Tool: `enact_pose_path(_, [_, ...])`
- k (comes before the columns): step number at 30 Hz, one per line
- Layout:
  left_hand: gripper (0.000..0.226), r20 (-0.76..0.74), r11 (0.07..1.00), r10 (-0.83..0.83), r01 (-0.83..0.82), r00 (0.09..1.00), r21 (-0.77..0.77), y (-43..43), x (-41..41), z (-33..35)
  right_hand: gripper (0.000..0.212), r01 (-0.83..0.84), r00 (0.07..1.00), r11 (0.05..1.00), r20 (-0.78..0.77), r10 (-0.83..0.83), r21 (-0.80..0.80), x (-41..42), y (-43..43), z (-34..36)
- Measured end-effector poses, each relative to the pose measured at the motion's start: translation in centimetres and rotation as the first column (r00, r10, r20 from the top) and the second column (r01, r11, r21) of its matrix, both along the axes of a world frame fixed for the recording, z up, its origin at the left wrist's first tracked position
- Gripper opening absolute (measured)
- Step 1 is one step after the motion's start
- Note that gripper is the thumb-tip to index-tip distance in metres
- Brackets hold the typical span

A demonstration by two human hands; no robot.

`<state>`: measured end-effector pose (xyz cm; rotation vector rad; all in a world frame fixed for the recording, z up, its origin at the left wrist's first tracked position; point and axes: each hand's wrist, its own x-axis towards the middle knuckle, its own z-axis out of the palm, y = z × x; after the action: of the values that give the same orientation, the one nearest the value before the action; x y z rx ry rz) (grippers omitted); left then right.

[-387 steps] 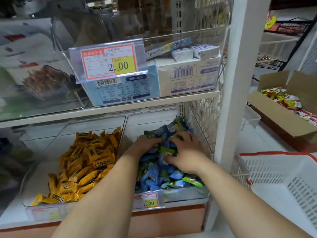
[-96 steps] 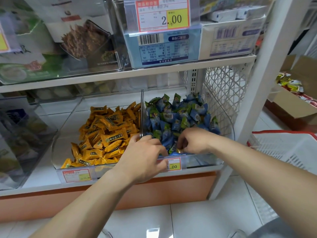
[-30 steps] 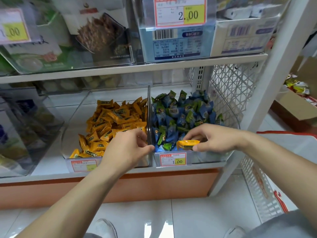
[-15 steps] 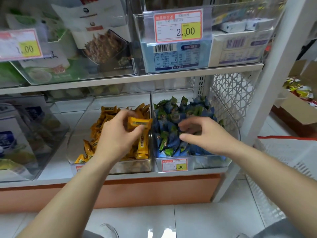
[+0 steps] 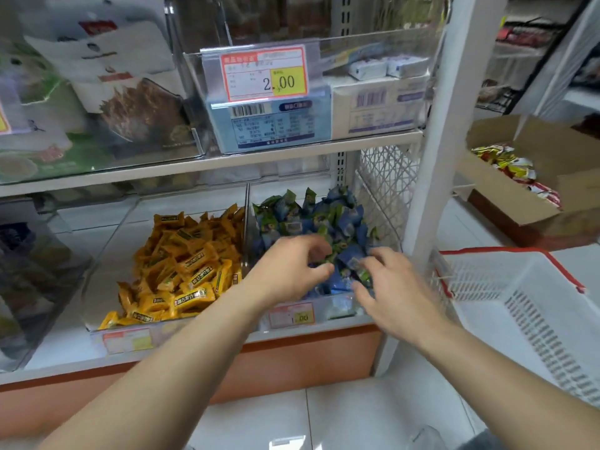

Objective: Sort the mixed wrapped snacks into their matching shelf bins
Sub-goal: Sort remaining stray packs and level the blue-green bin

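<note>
Blue snacks (image 5: 324, 219) — beneath both hands (image 5: 285, 271) (image 5: 394, 295)

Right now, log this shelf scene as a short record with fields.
left bin: left clear plastic bin, heaped with yellow wrapped snacks
right bin: right clear plastic bin, blue and green wrapped snacks
left hand: over the blue and green pile, fingers curled, grip unclear
right hand: in the same pile, fingers spread
beside shelf: white plastic basket with red rim

Only the prices are legible really: the red-and-yellow price tag (image 5: 264, 73) on the upper clear bin (image 5: 373, 43) says 2.00, and the small tag (image 5: 293, 316) on the front of the blue-snack bin (image 5: 344, 308) says 1.00. Everything else is too blurry.
</note>
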<state>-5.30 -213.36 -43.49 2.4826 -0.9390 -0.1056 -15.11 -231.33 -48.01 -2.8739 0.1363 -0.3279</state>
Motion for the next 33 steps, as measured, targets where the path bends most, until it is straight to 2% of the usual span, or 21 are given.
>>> enact_pose_path(2, [0.042,-0.1,0.998,0.005,0.002,0.995,0.065,-2.9,2.0,-1.0,0.046,0.033,0.999,0.999,0.002,-0.033,0.003,0.3,0.4,-0.2])
enact_pose_path(5, [0.063,-0.176,0.995,0.003,0.015,0.984,0.1,-6.0,4.5,-2.9,0.05,0.002,0.999,0.997,-0.041,-0.005,-0.077,0.7,0.9,-0.7])
enact_pose_path(10, [0.086,-0.148,0.975,-0.078,0.107,0.986,0.196,-8.7,7.1,-5.0,0.046,-0.009,0.994,0.984,-0.107,-0.011,-0.178,1.7,1.0,-0.2])
enact_pose_path(13, [0.092,-0.169,0.959,-0.057,0.101,0.984,0.266,-9.3,8.3,-5.3,0.044,-0.017,0.993,0.989,-0.114,0.0,-0.146,1.8,0.9,0.1])
enact_pose_path(15, [0.093,-0.27,0.967,-0.049,0.113,0.962,0.227,-9.4,9.0,-5.2,0.05,-0.047,0.993,0.985,-0.118,0.027,-0.168,1.8,1.0,-0.2])
enact_pose_path(17, [0.083,-0.381,0.982,-0.073,0.133,0.922,0.134,-9.3,9.4,-5.2,0.058,-0.096,0.99,0.974,-0.122,0.071,-0.207,1.5,1.1,-0.4])
enact_pose_path(19, [0.064,-0.416,0.989,-0.093,0.133,0.905,0.068,-9.0,9.5,-5.1,0.046,-0.111,0.988,0.972,-0.126,0.086,-0.206,1.2,1.1,-0.3])
enact_pose_path(23, [0.032,-0.338,0.991,-0.084,0.113,0.938,0.069,-7.6,9.6,-4.1,0.015,-0.215,0.972,0.932,-0.151,0.177,-0.292,1.0,1.1,1.0])
enact_pose_path(26, [0.023,-0.22,0.963,-0.099,0.149,0.97,0.223,-5.5,9.7,-2.2,0.036,-0.14,0.99,0.959,-0.034,0.136,-0.246,1.2,1.0,0.6])
enact_pose_path(28, [0.024,-0.147,0.9,-0.091,0.145,0.985,0.411,-4.3,9.4,-0.8,0.034,-0.107,0.994,0.961,-0.006,0.109,-0.256,1.2,1.0,0.2])
enact_pose_path(30, [0.035,-0.072,0.789,-0.098,0.121,0.993,0.602,-4.0,8.8,0.1,0.021,-0.091,0.995,0.96,-0.053,0.079,-0.266,1.2,0.8,-0.1])
enact_pose_path(31, [0.036,-0.017,0.752,-0.125,0.106,0.992,0.651,-4.2,8.4,0.4,0.016,-0.097,0.995,0.961,-0.052,0.086,-0.259,1.1,0.7,-0.2])
enact_pose_path(32, [0.032,0.049,0.763,-0.161,0.093,0.986,0.64,-4.6,8.1,0.5,0.022,-0.101,0.995,0.967,-0.034,0.096,-0.232,1.1,0.6,-0.5])
enact_pose_path(33, [0.029,0.112,0.816,-0.182,0.086,0.977,0.571,-5.2,7.8,0.4,0.033,-0.105,0.994,0.976,-0.046,0.097,-0.191,1.1,0.5,-0.7])
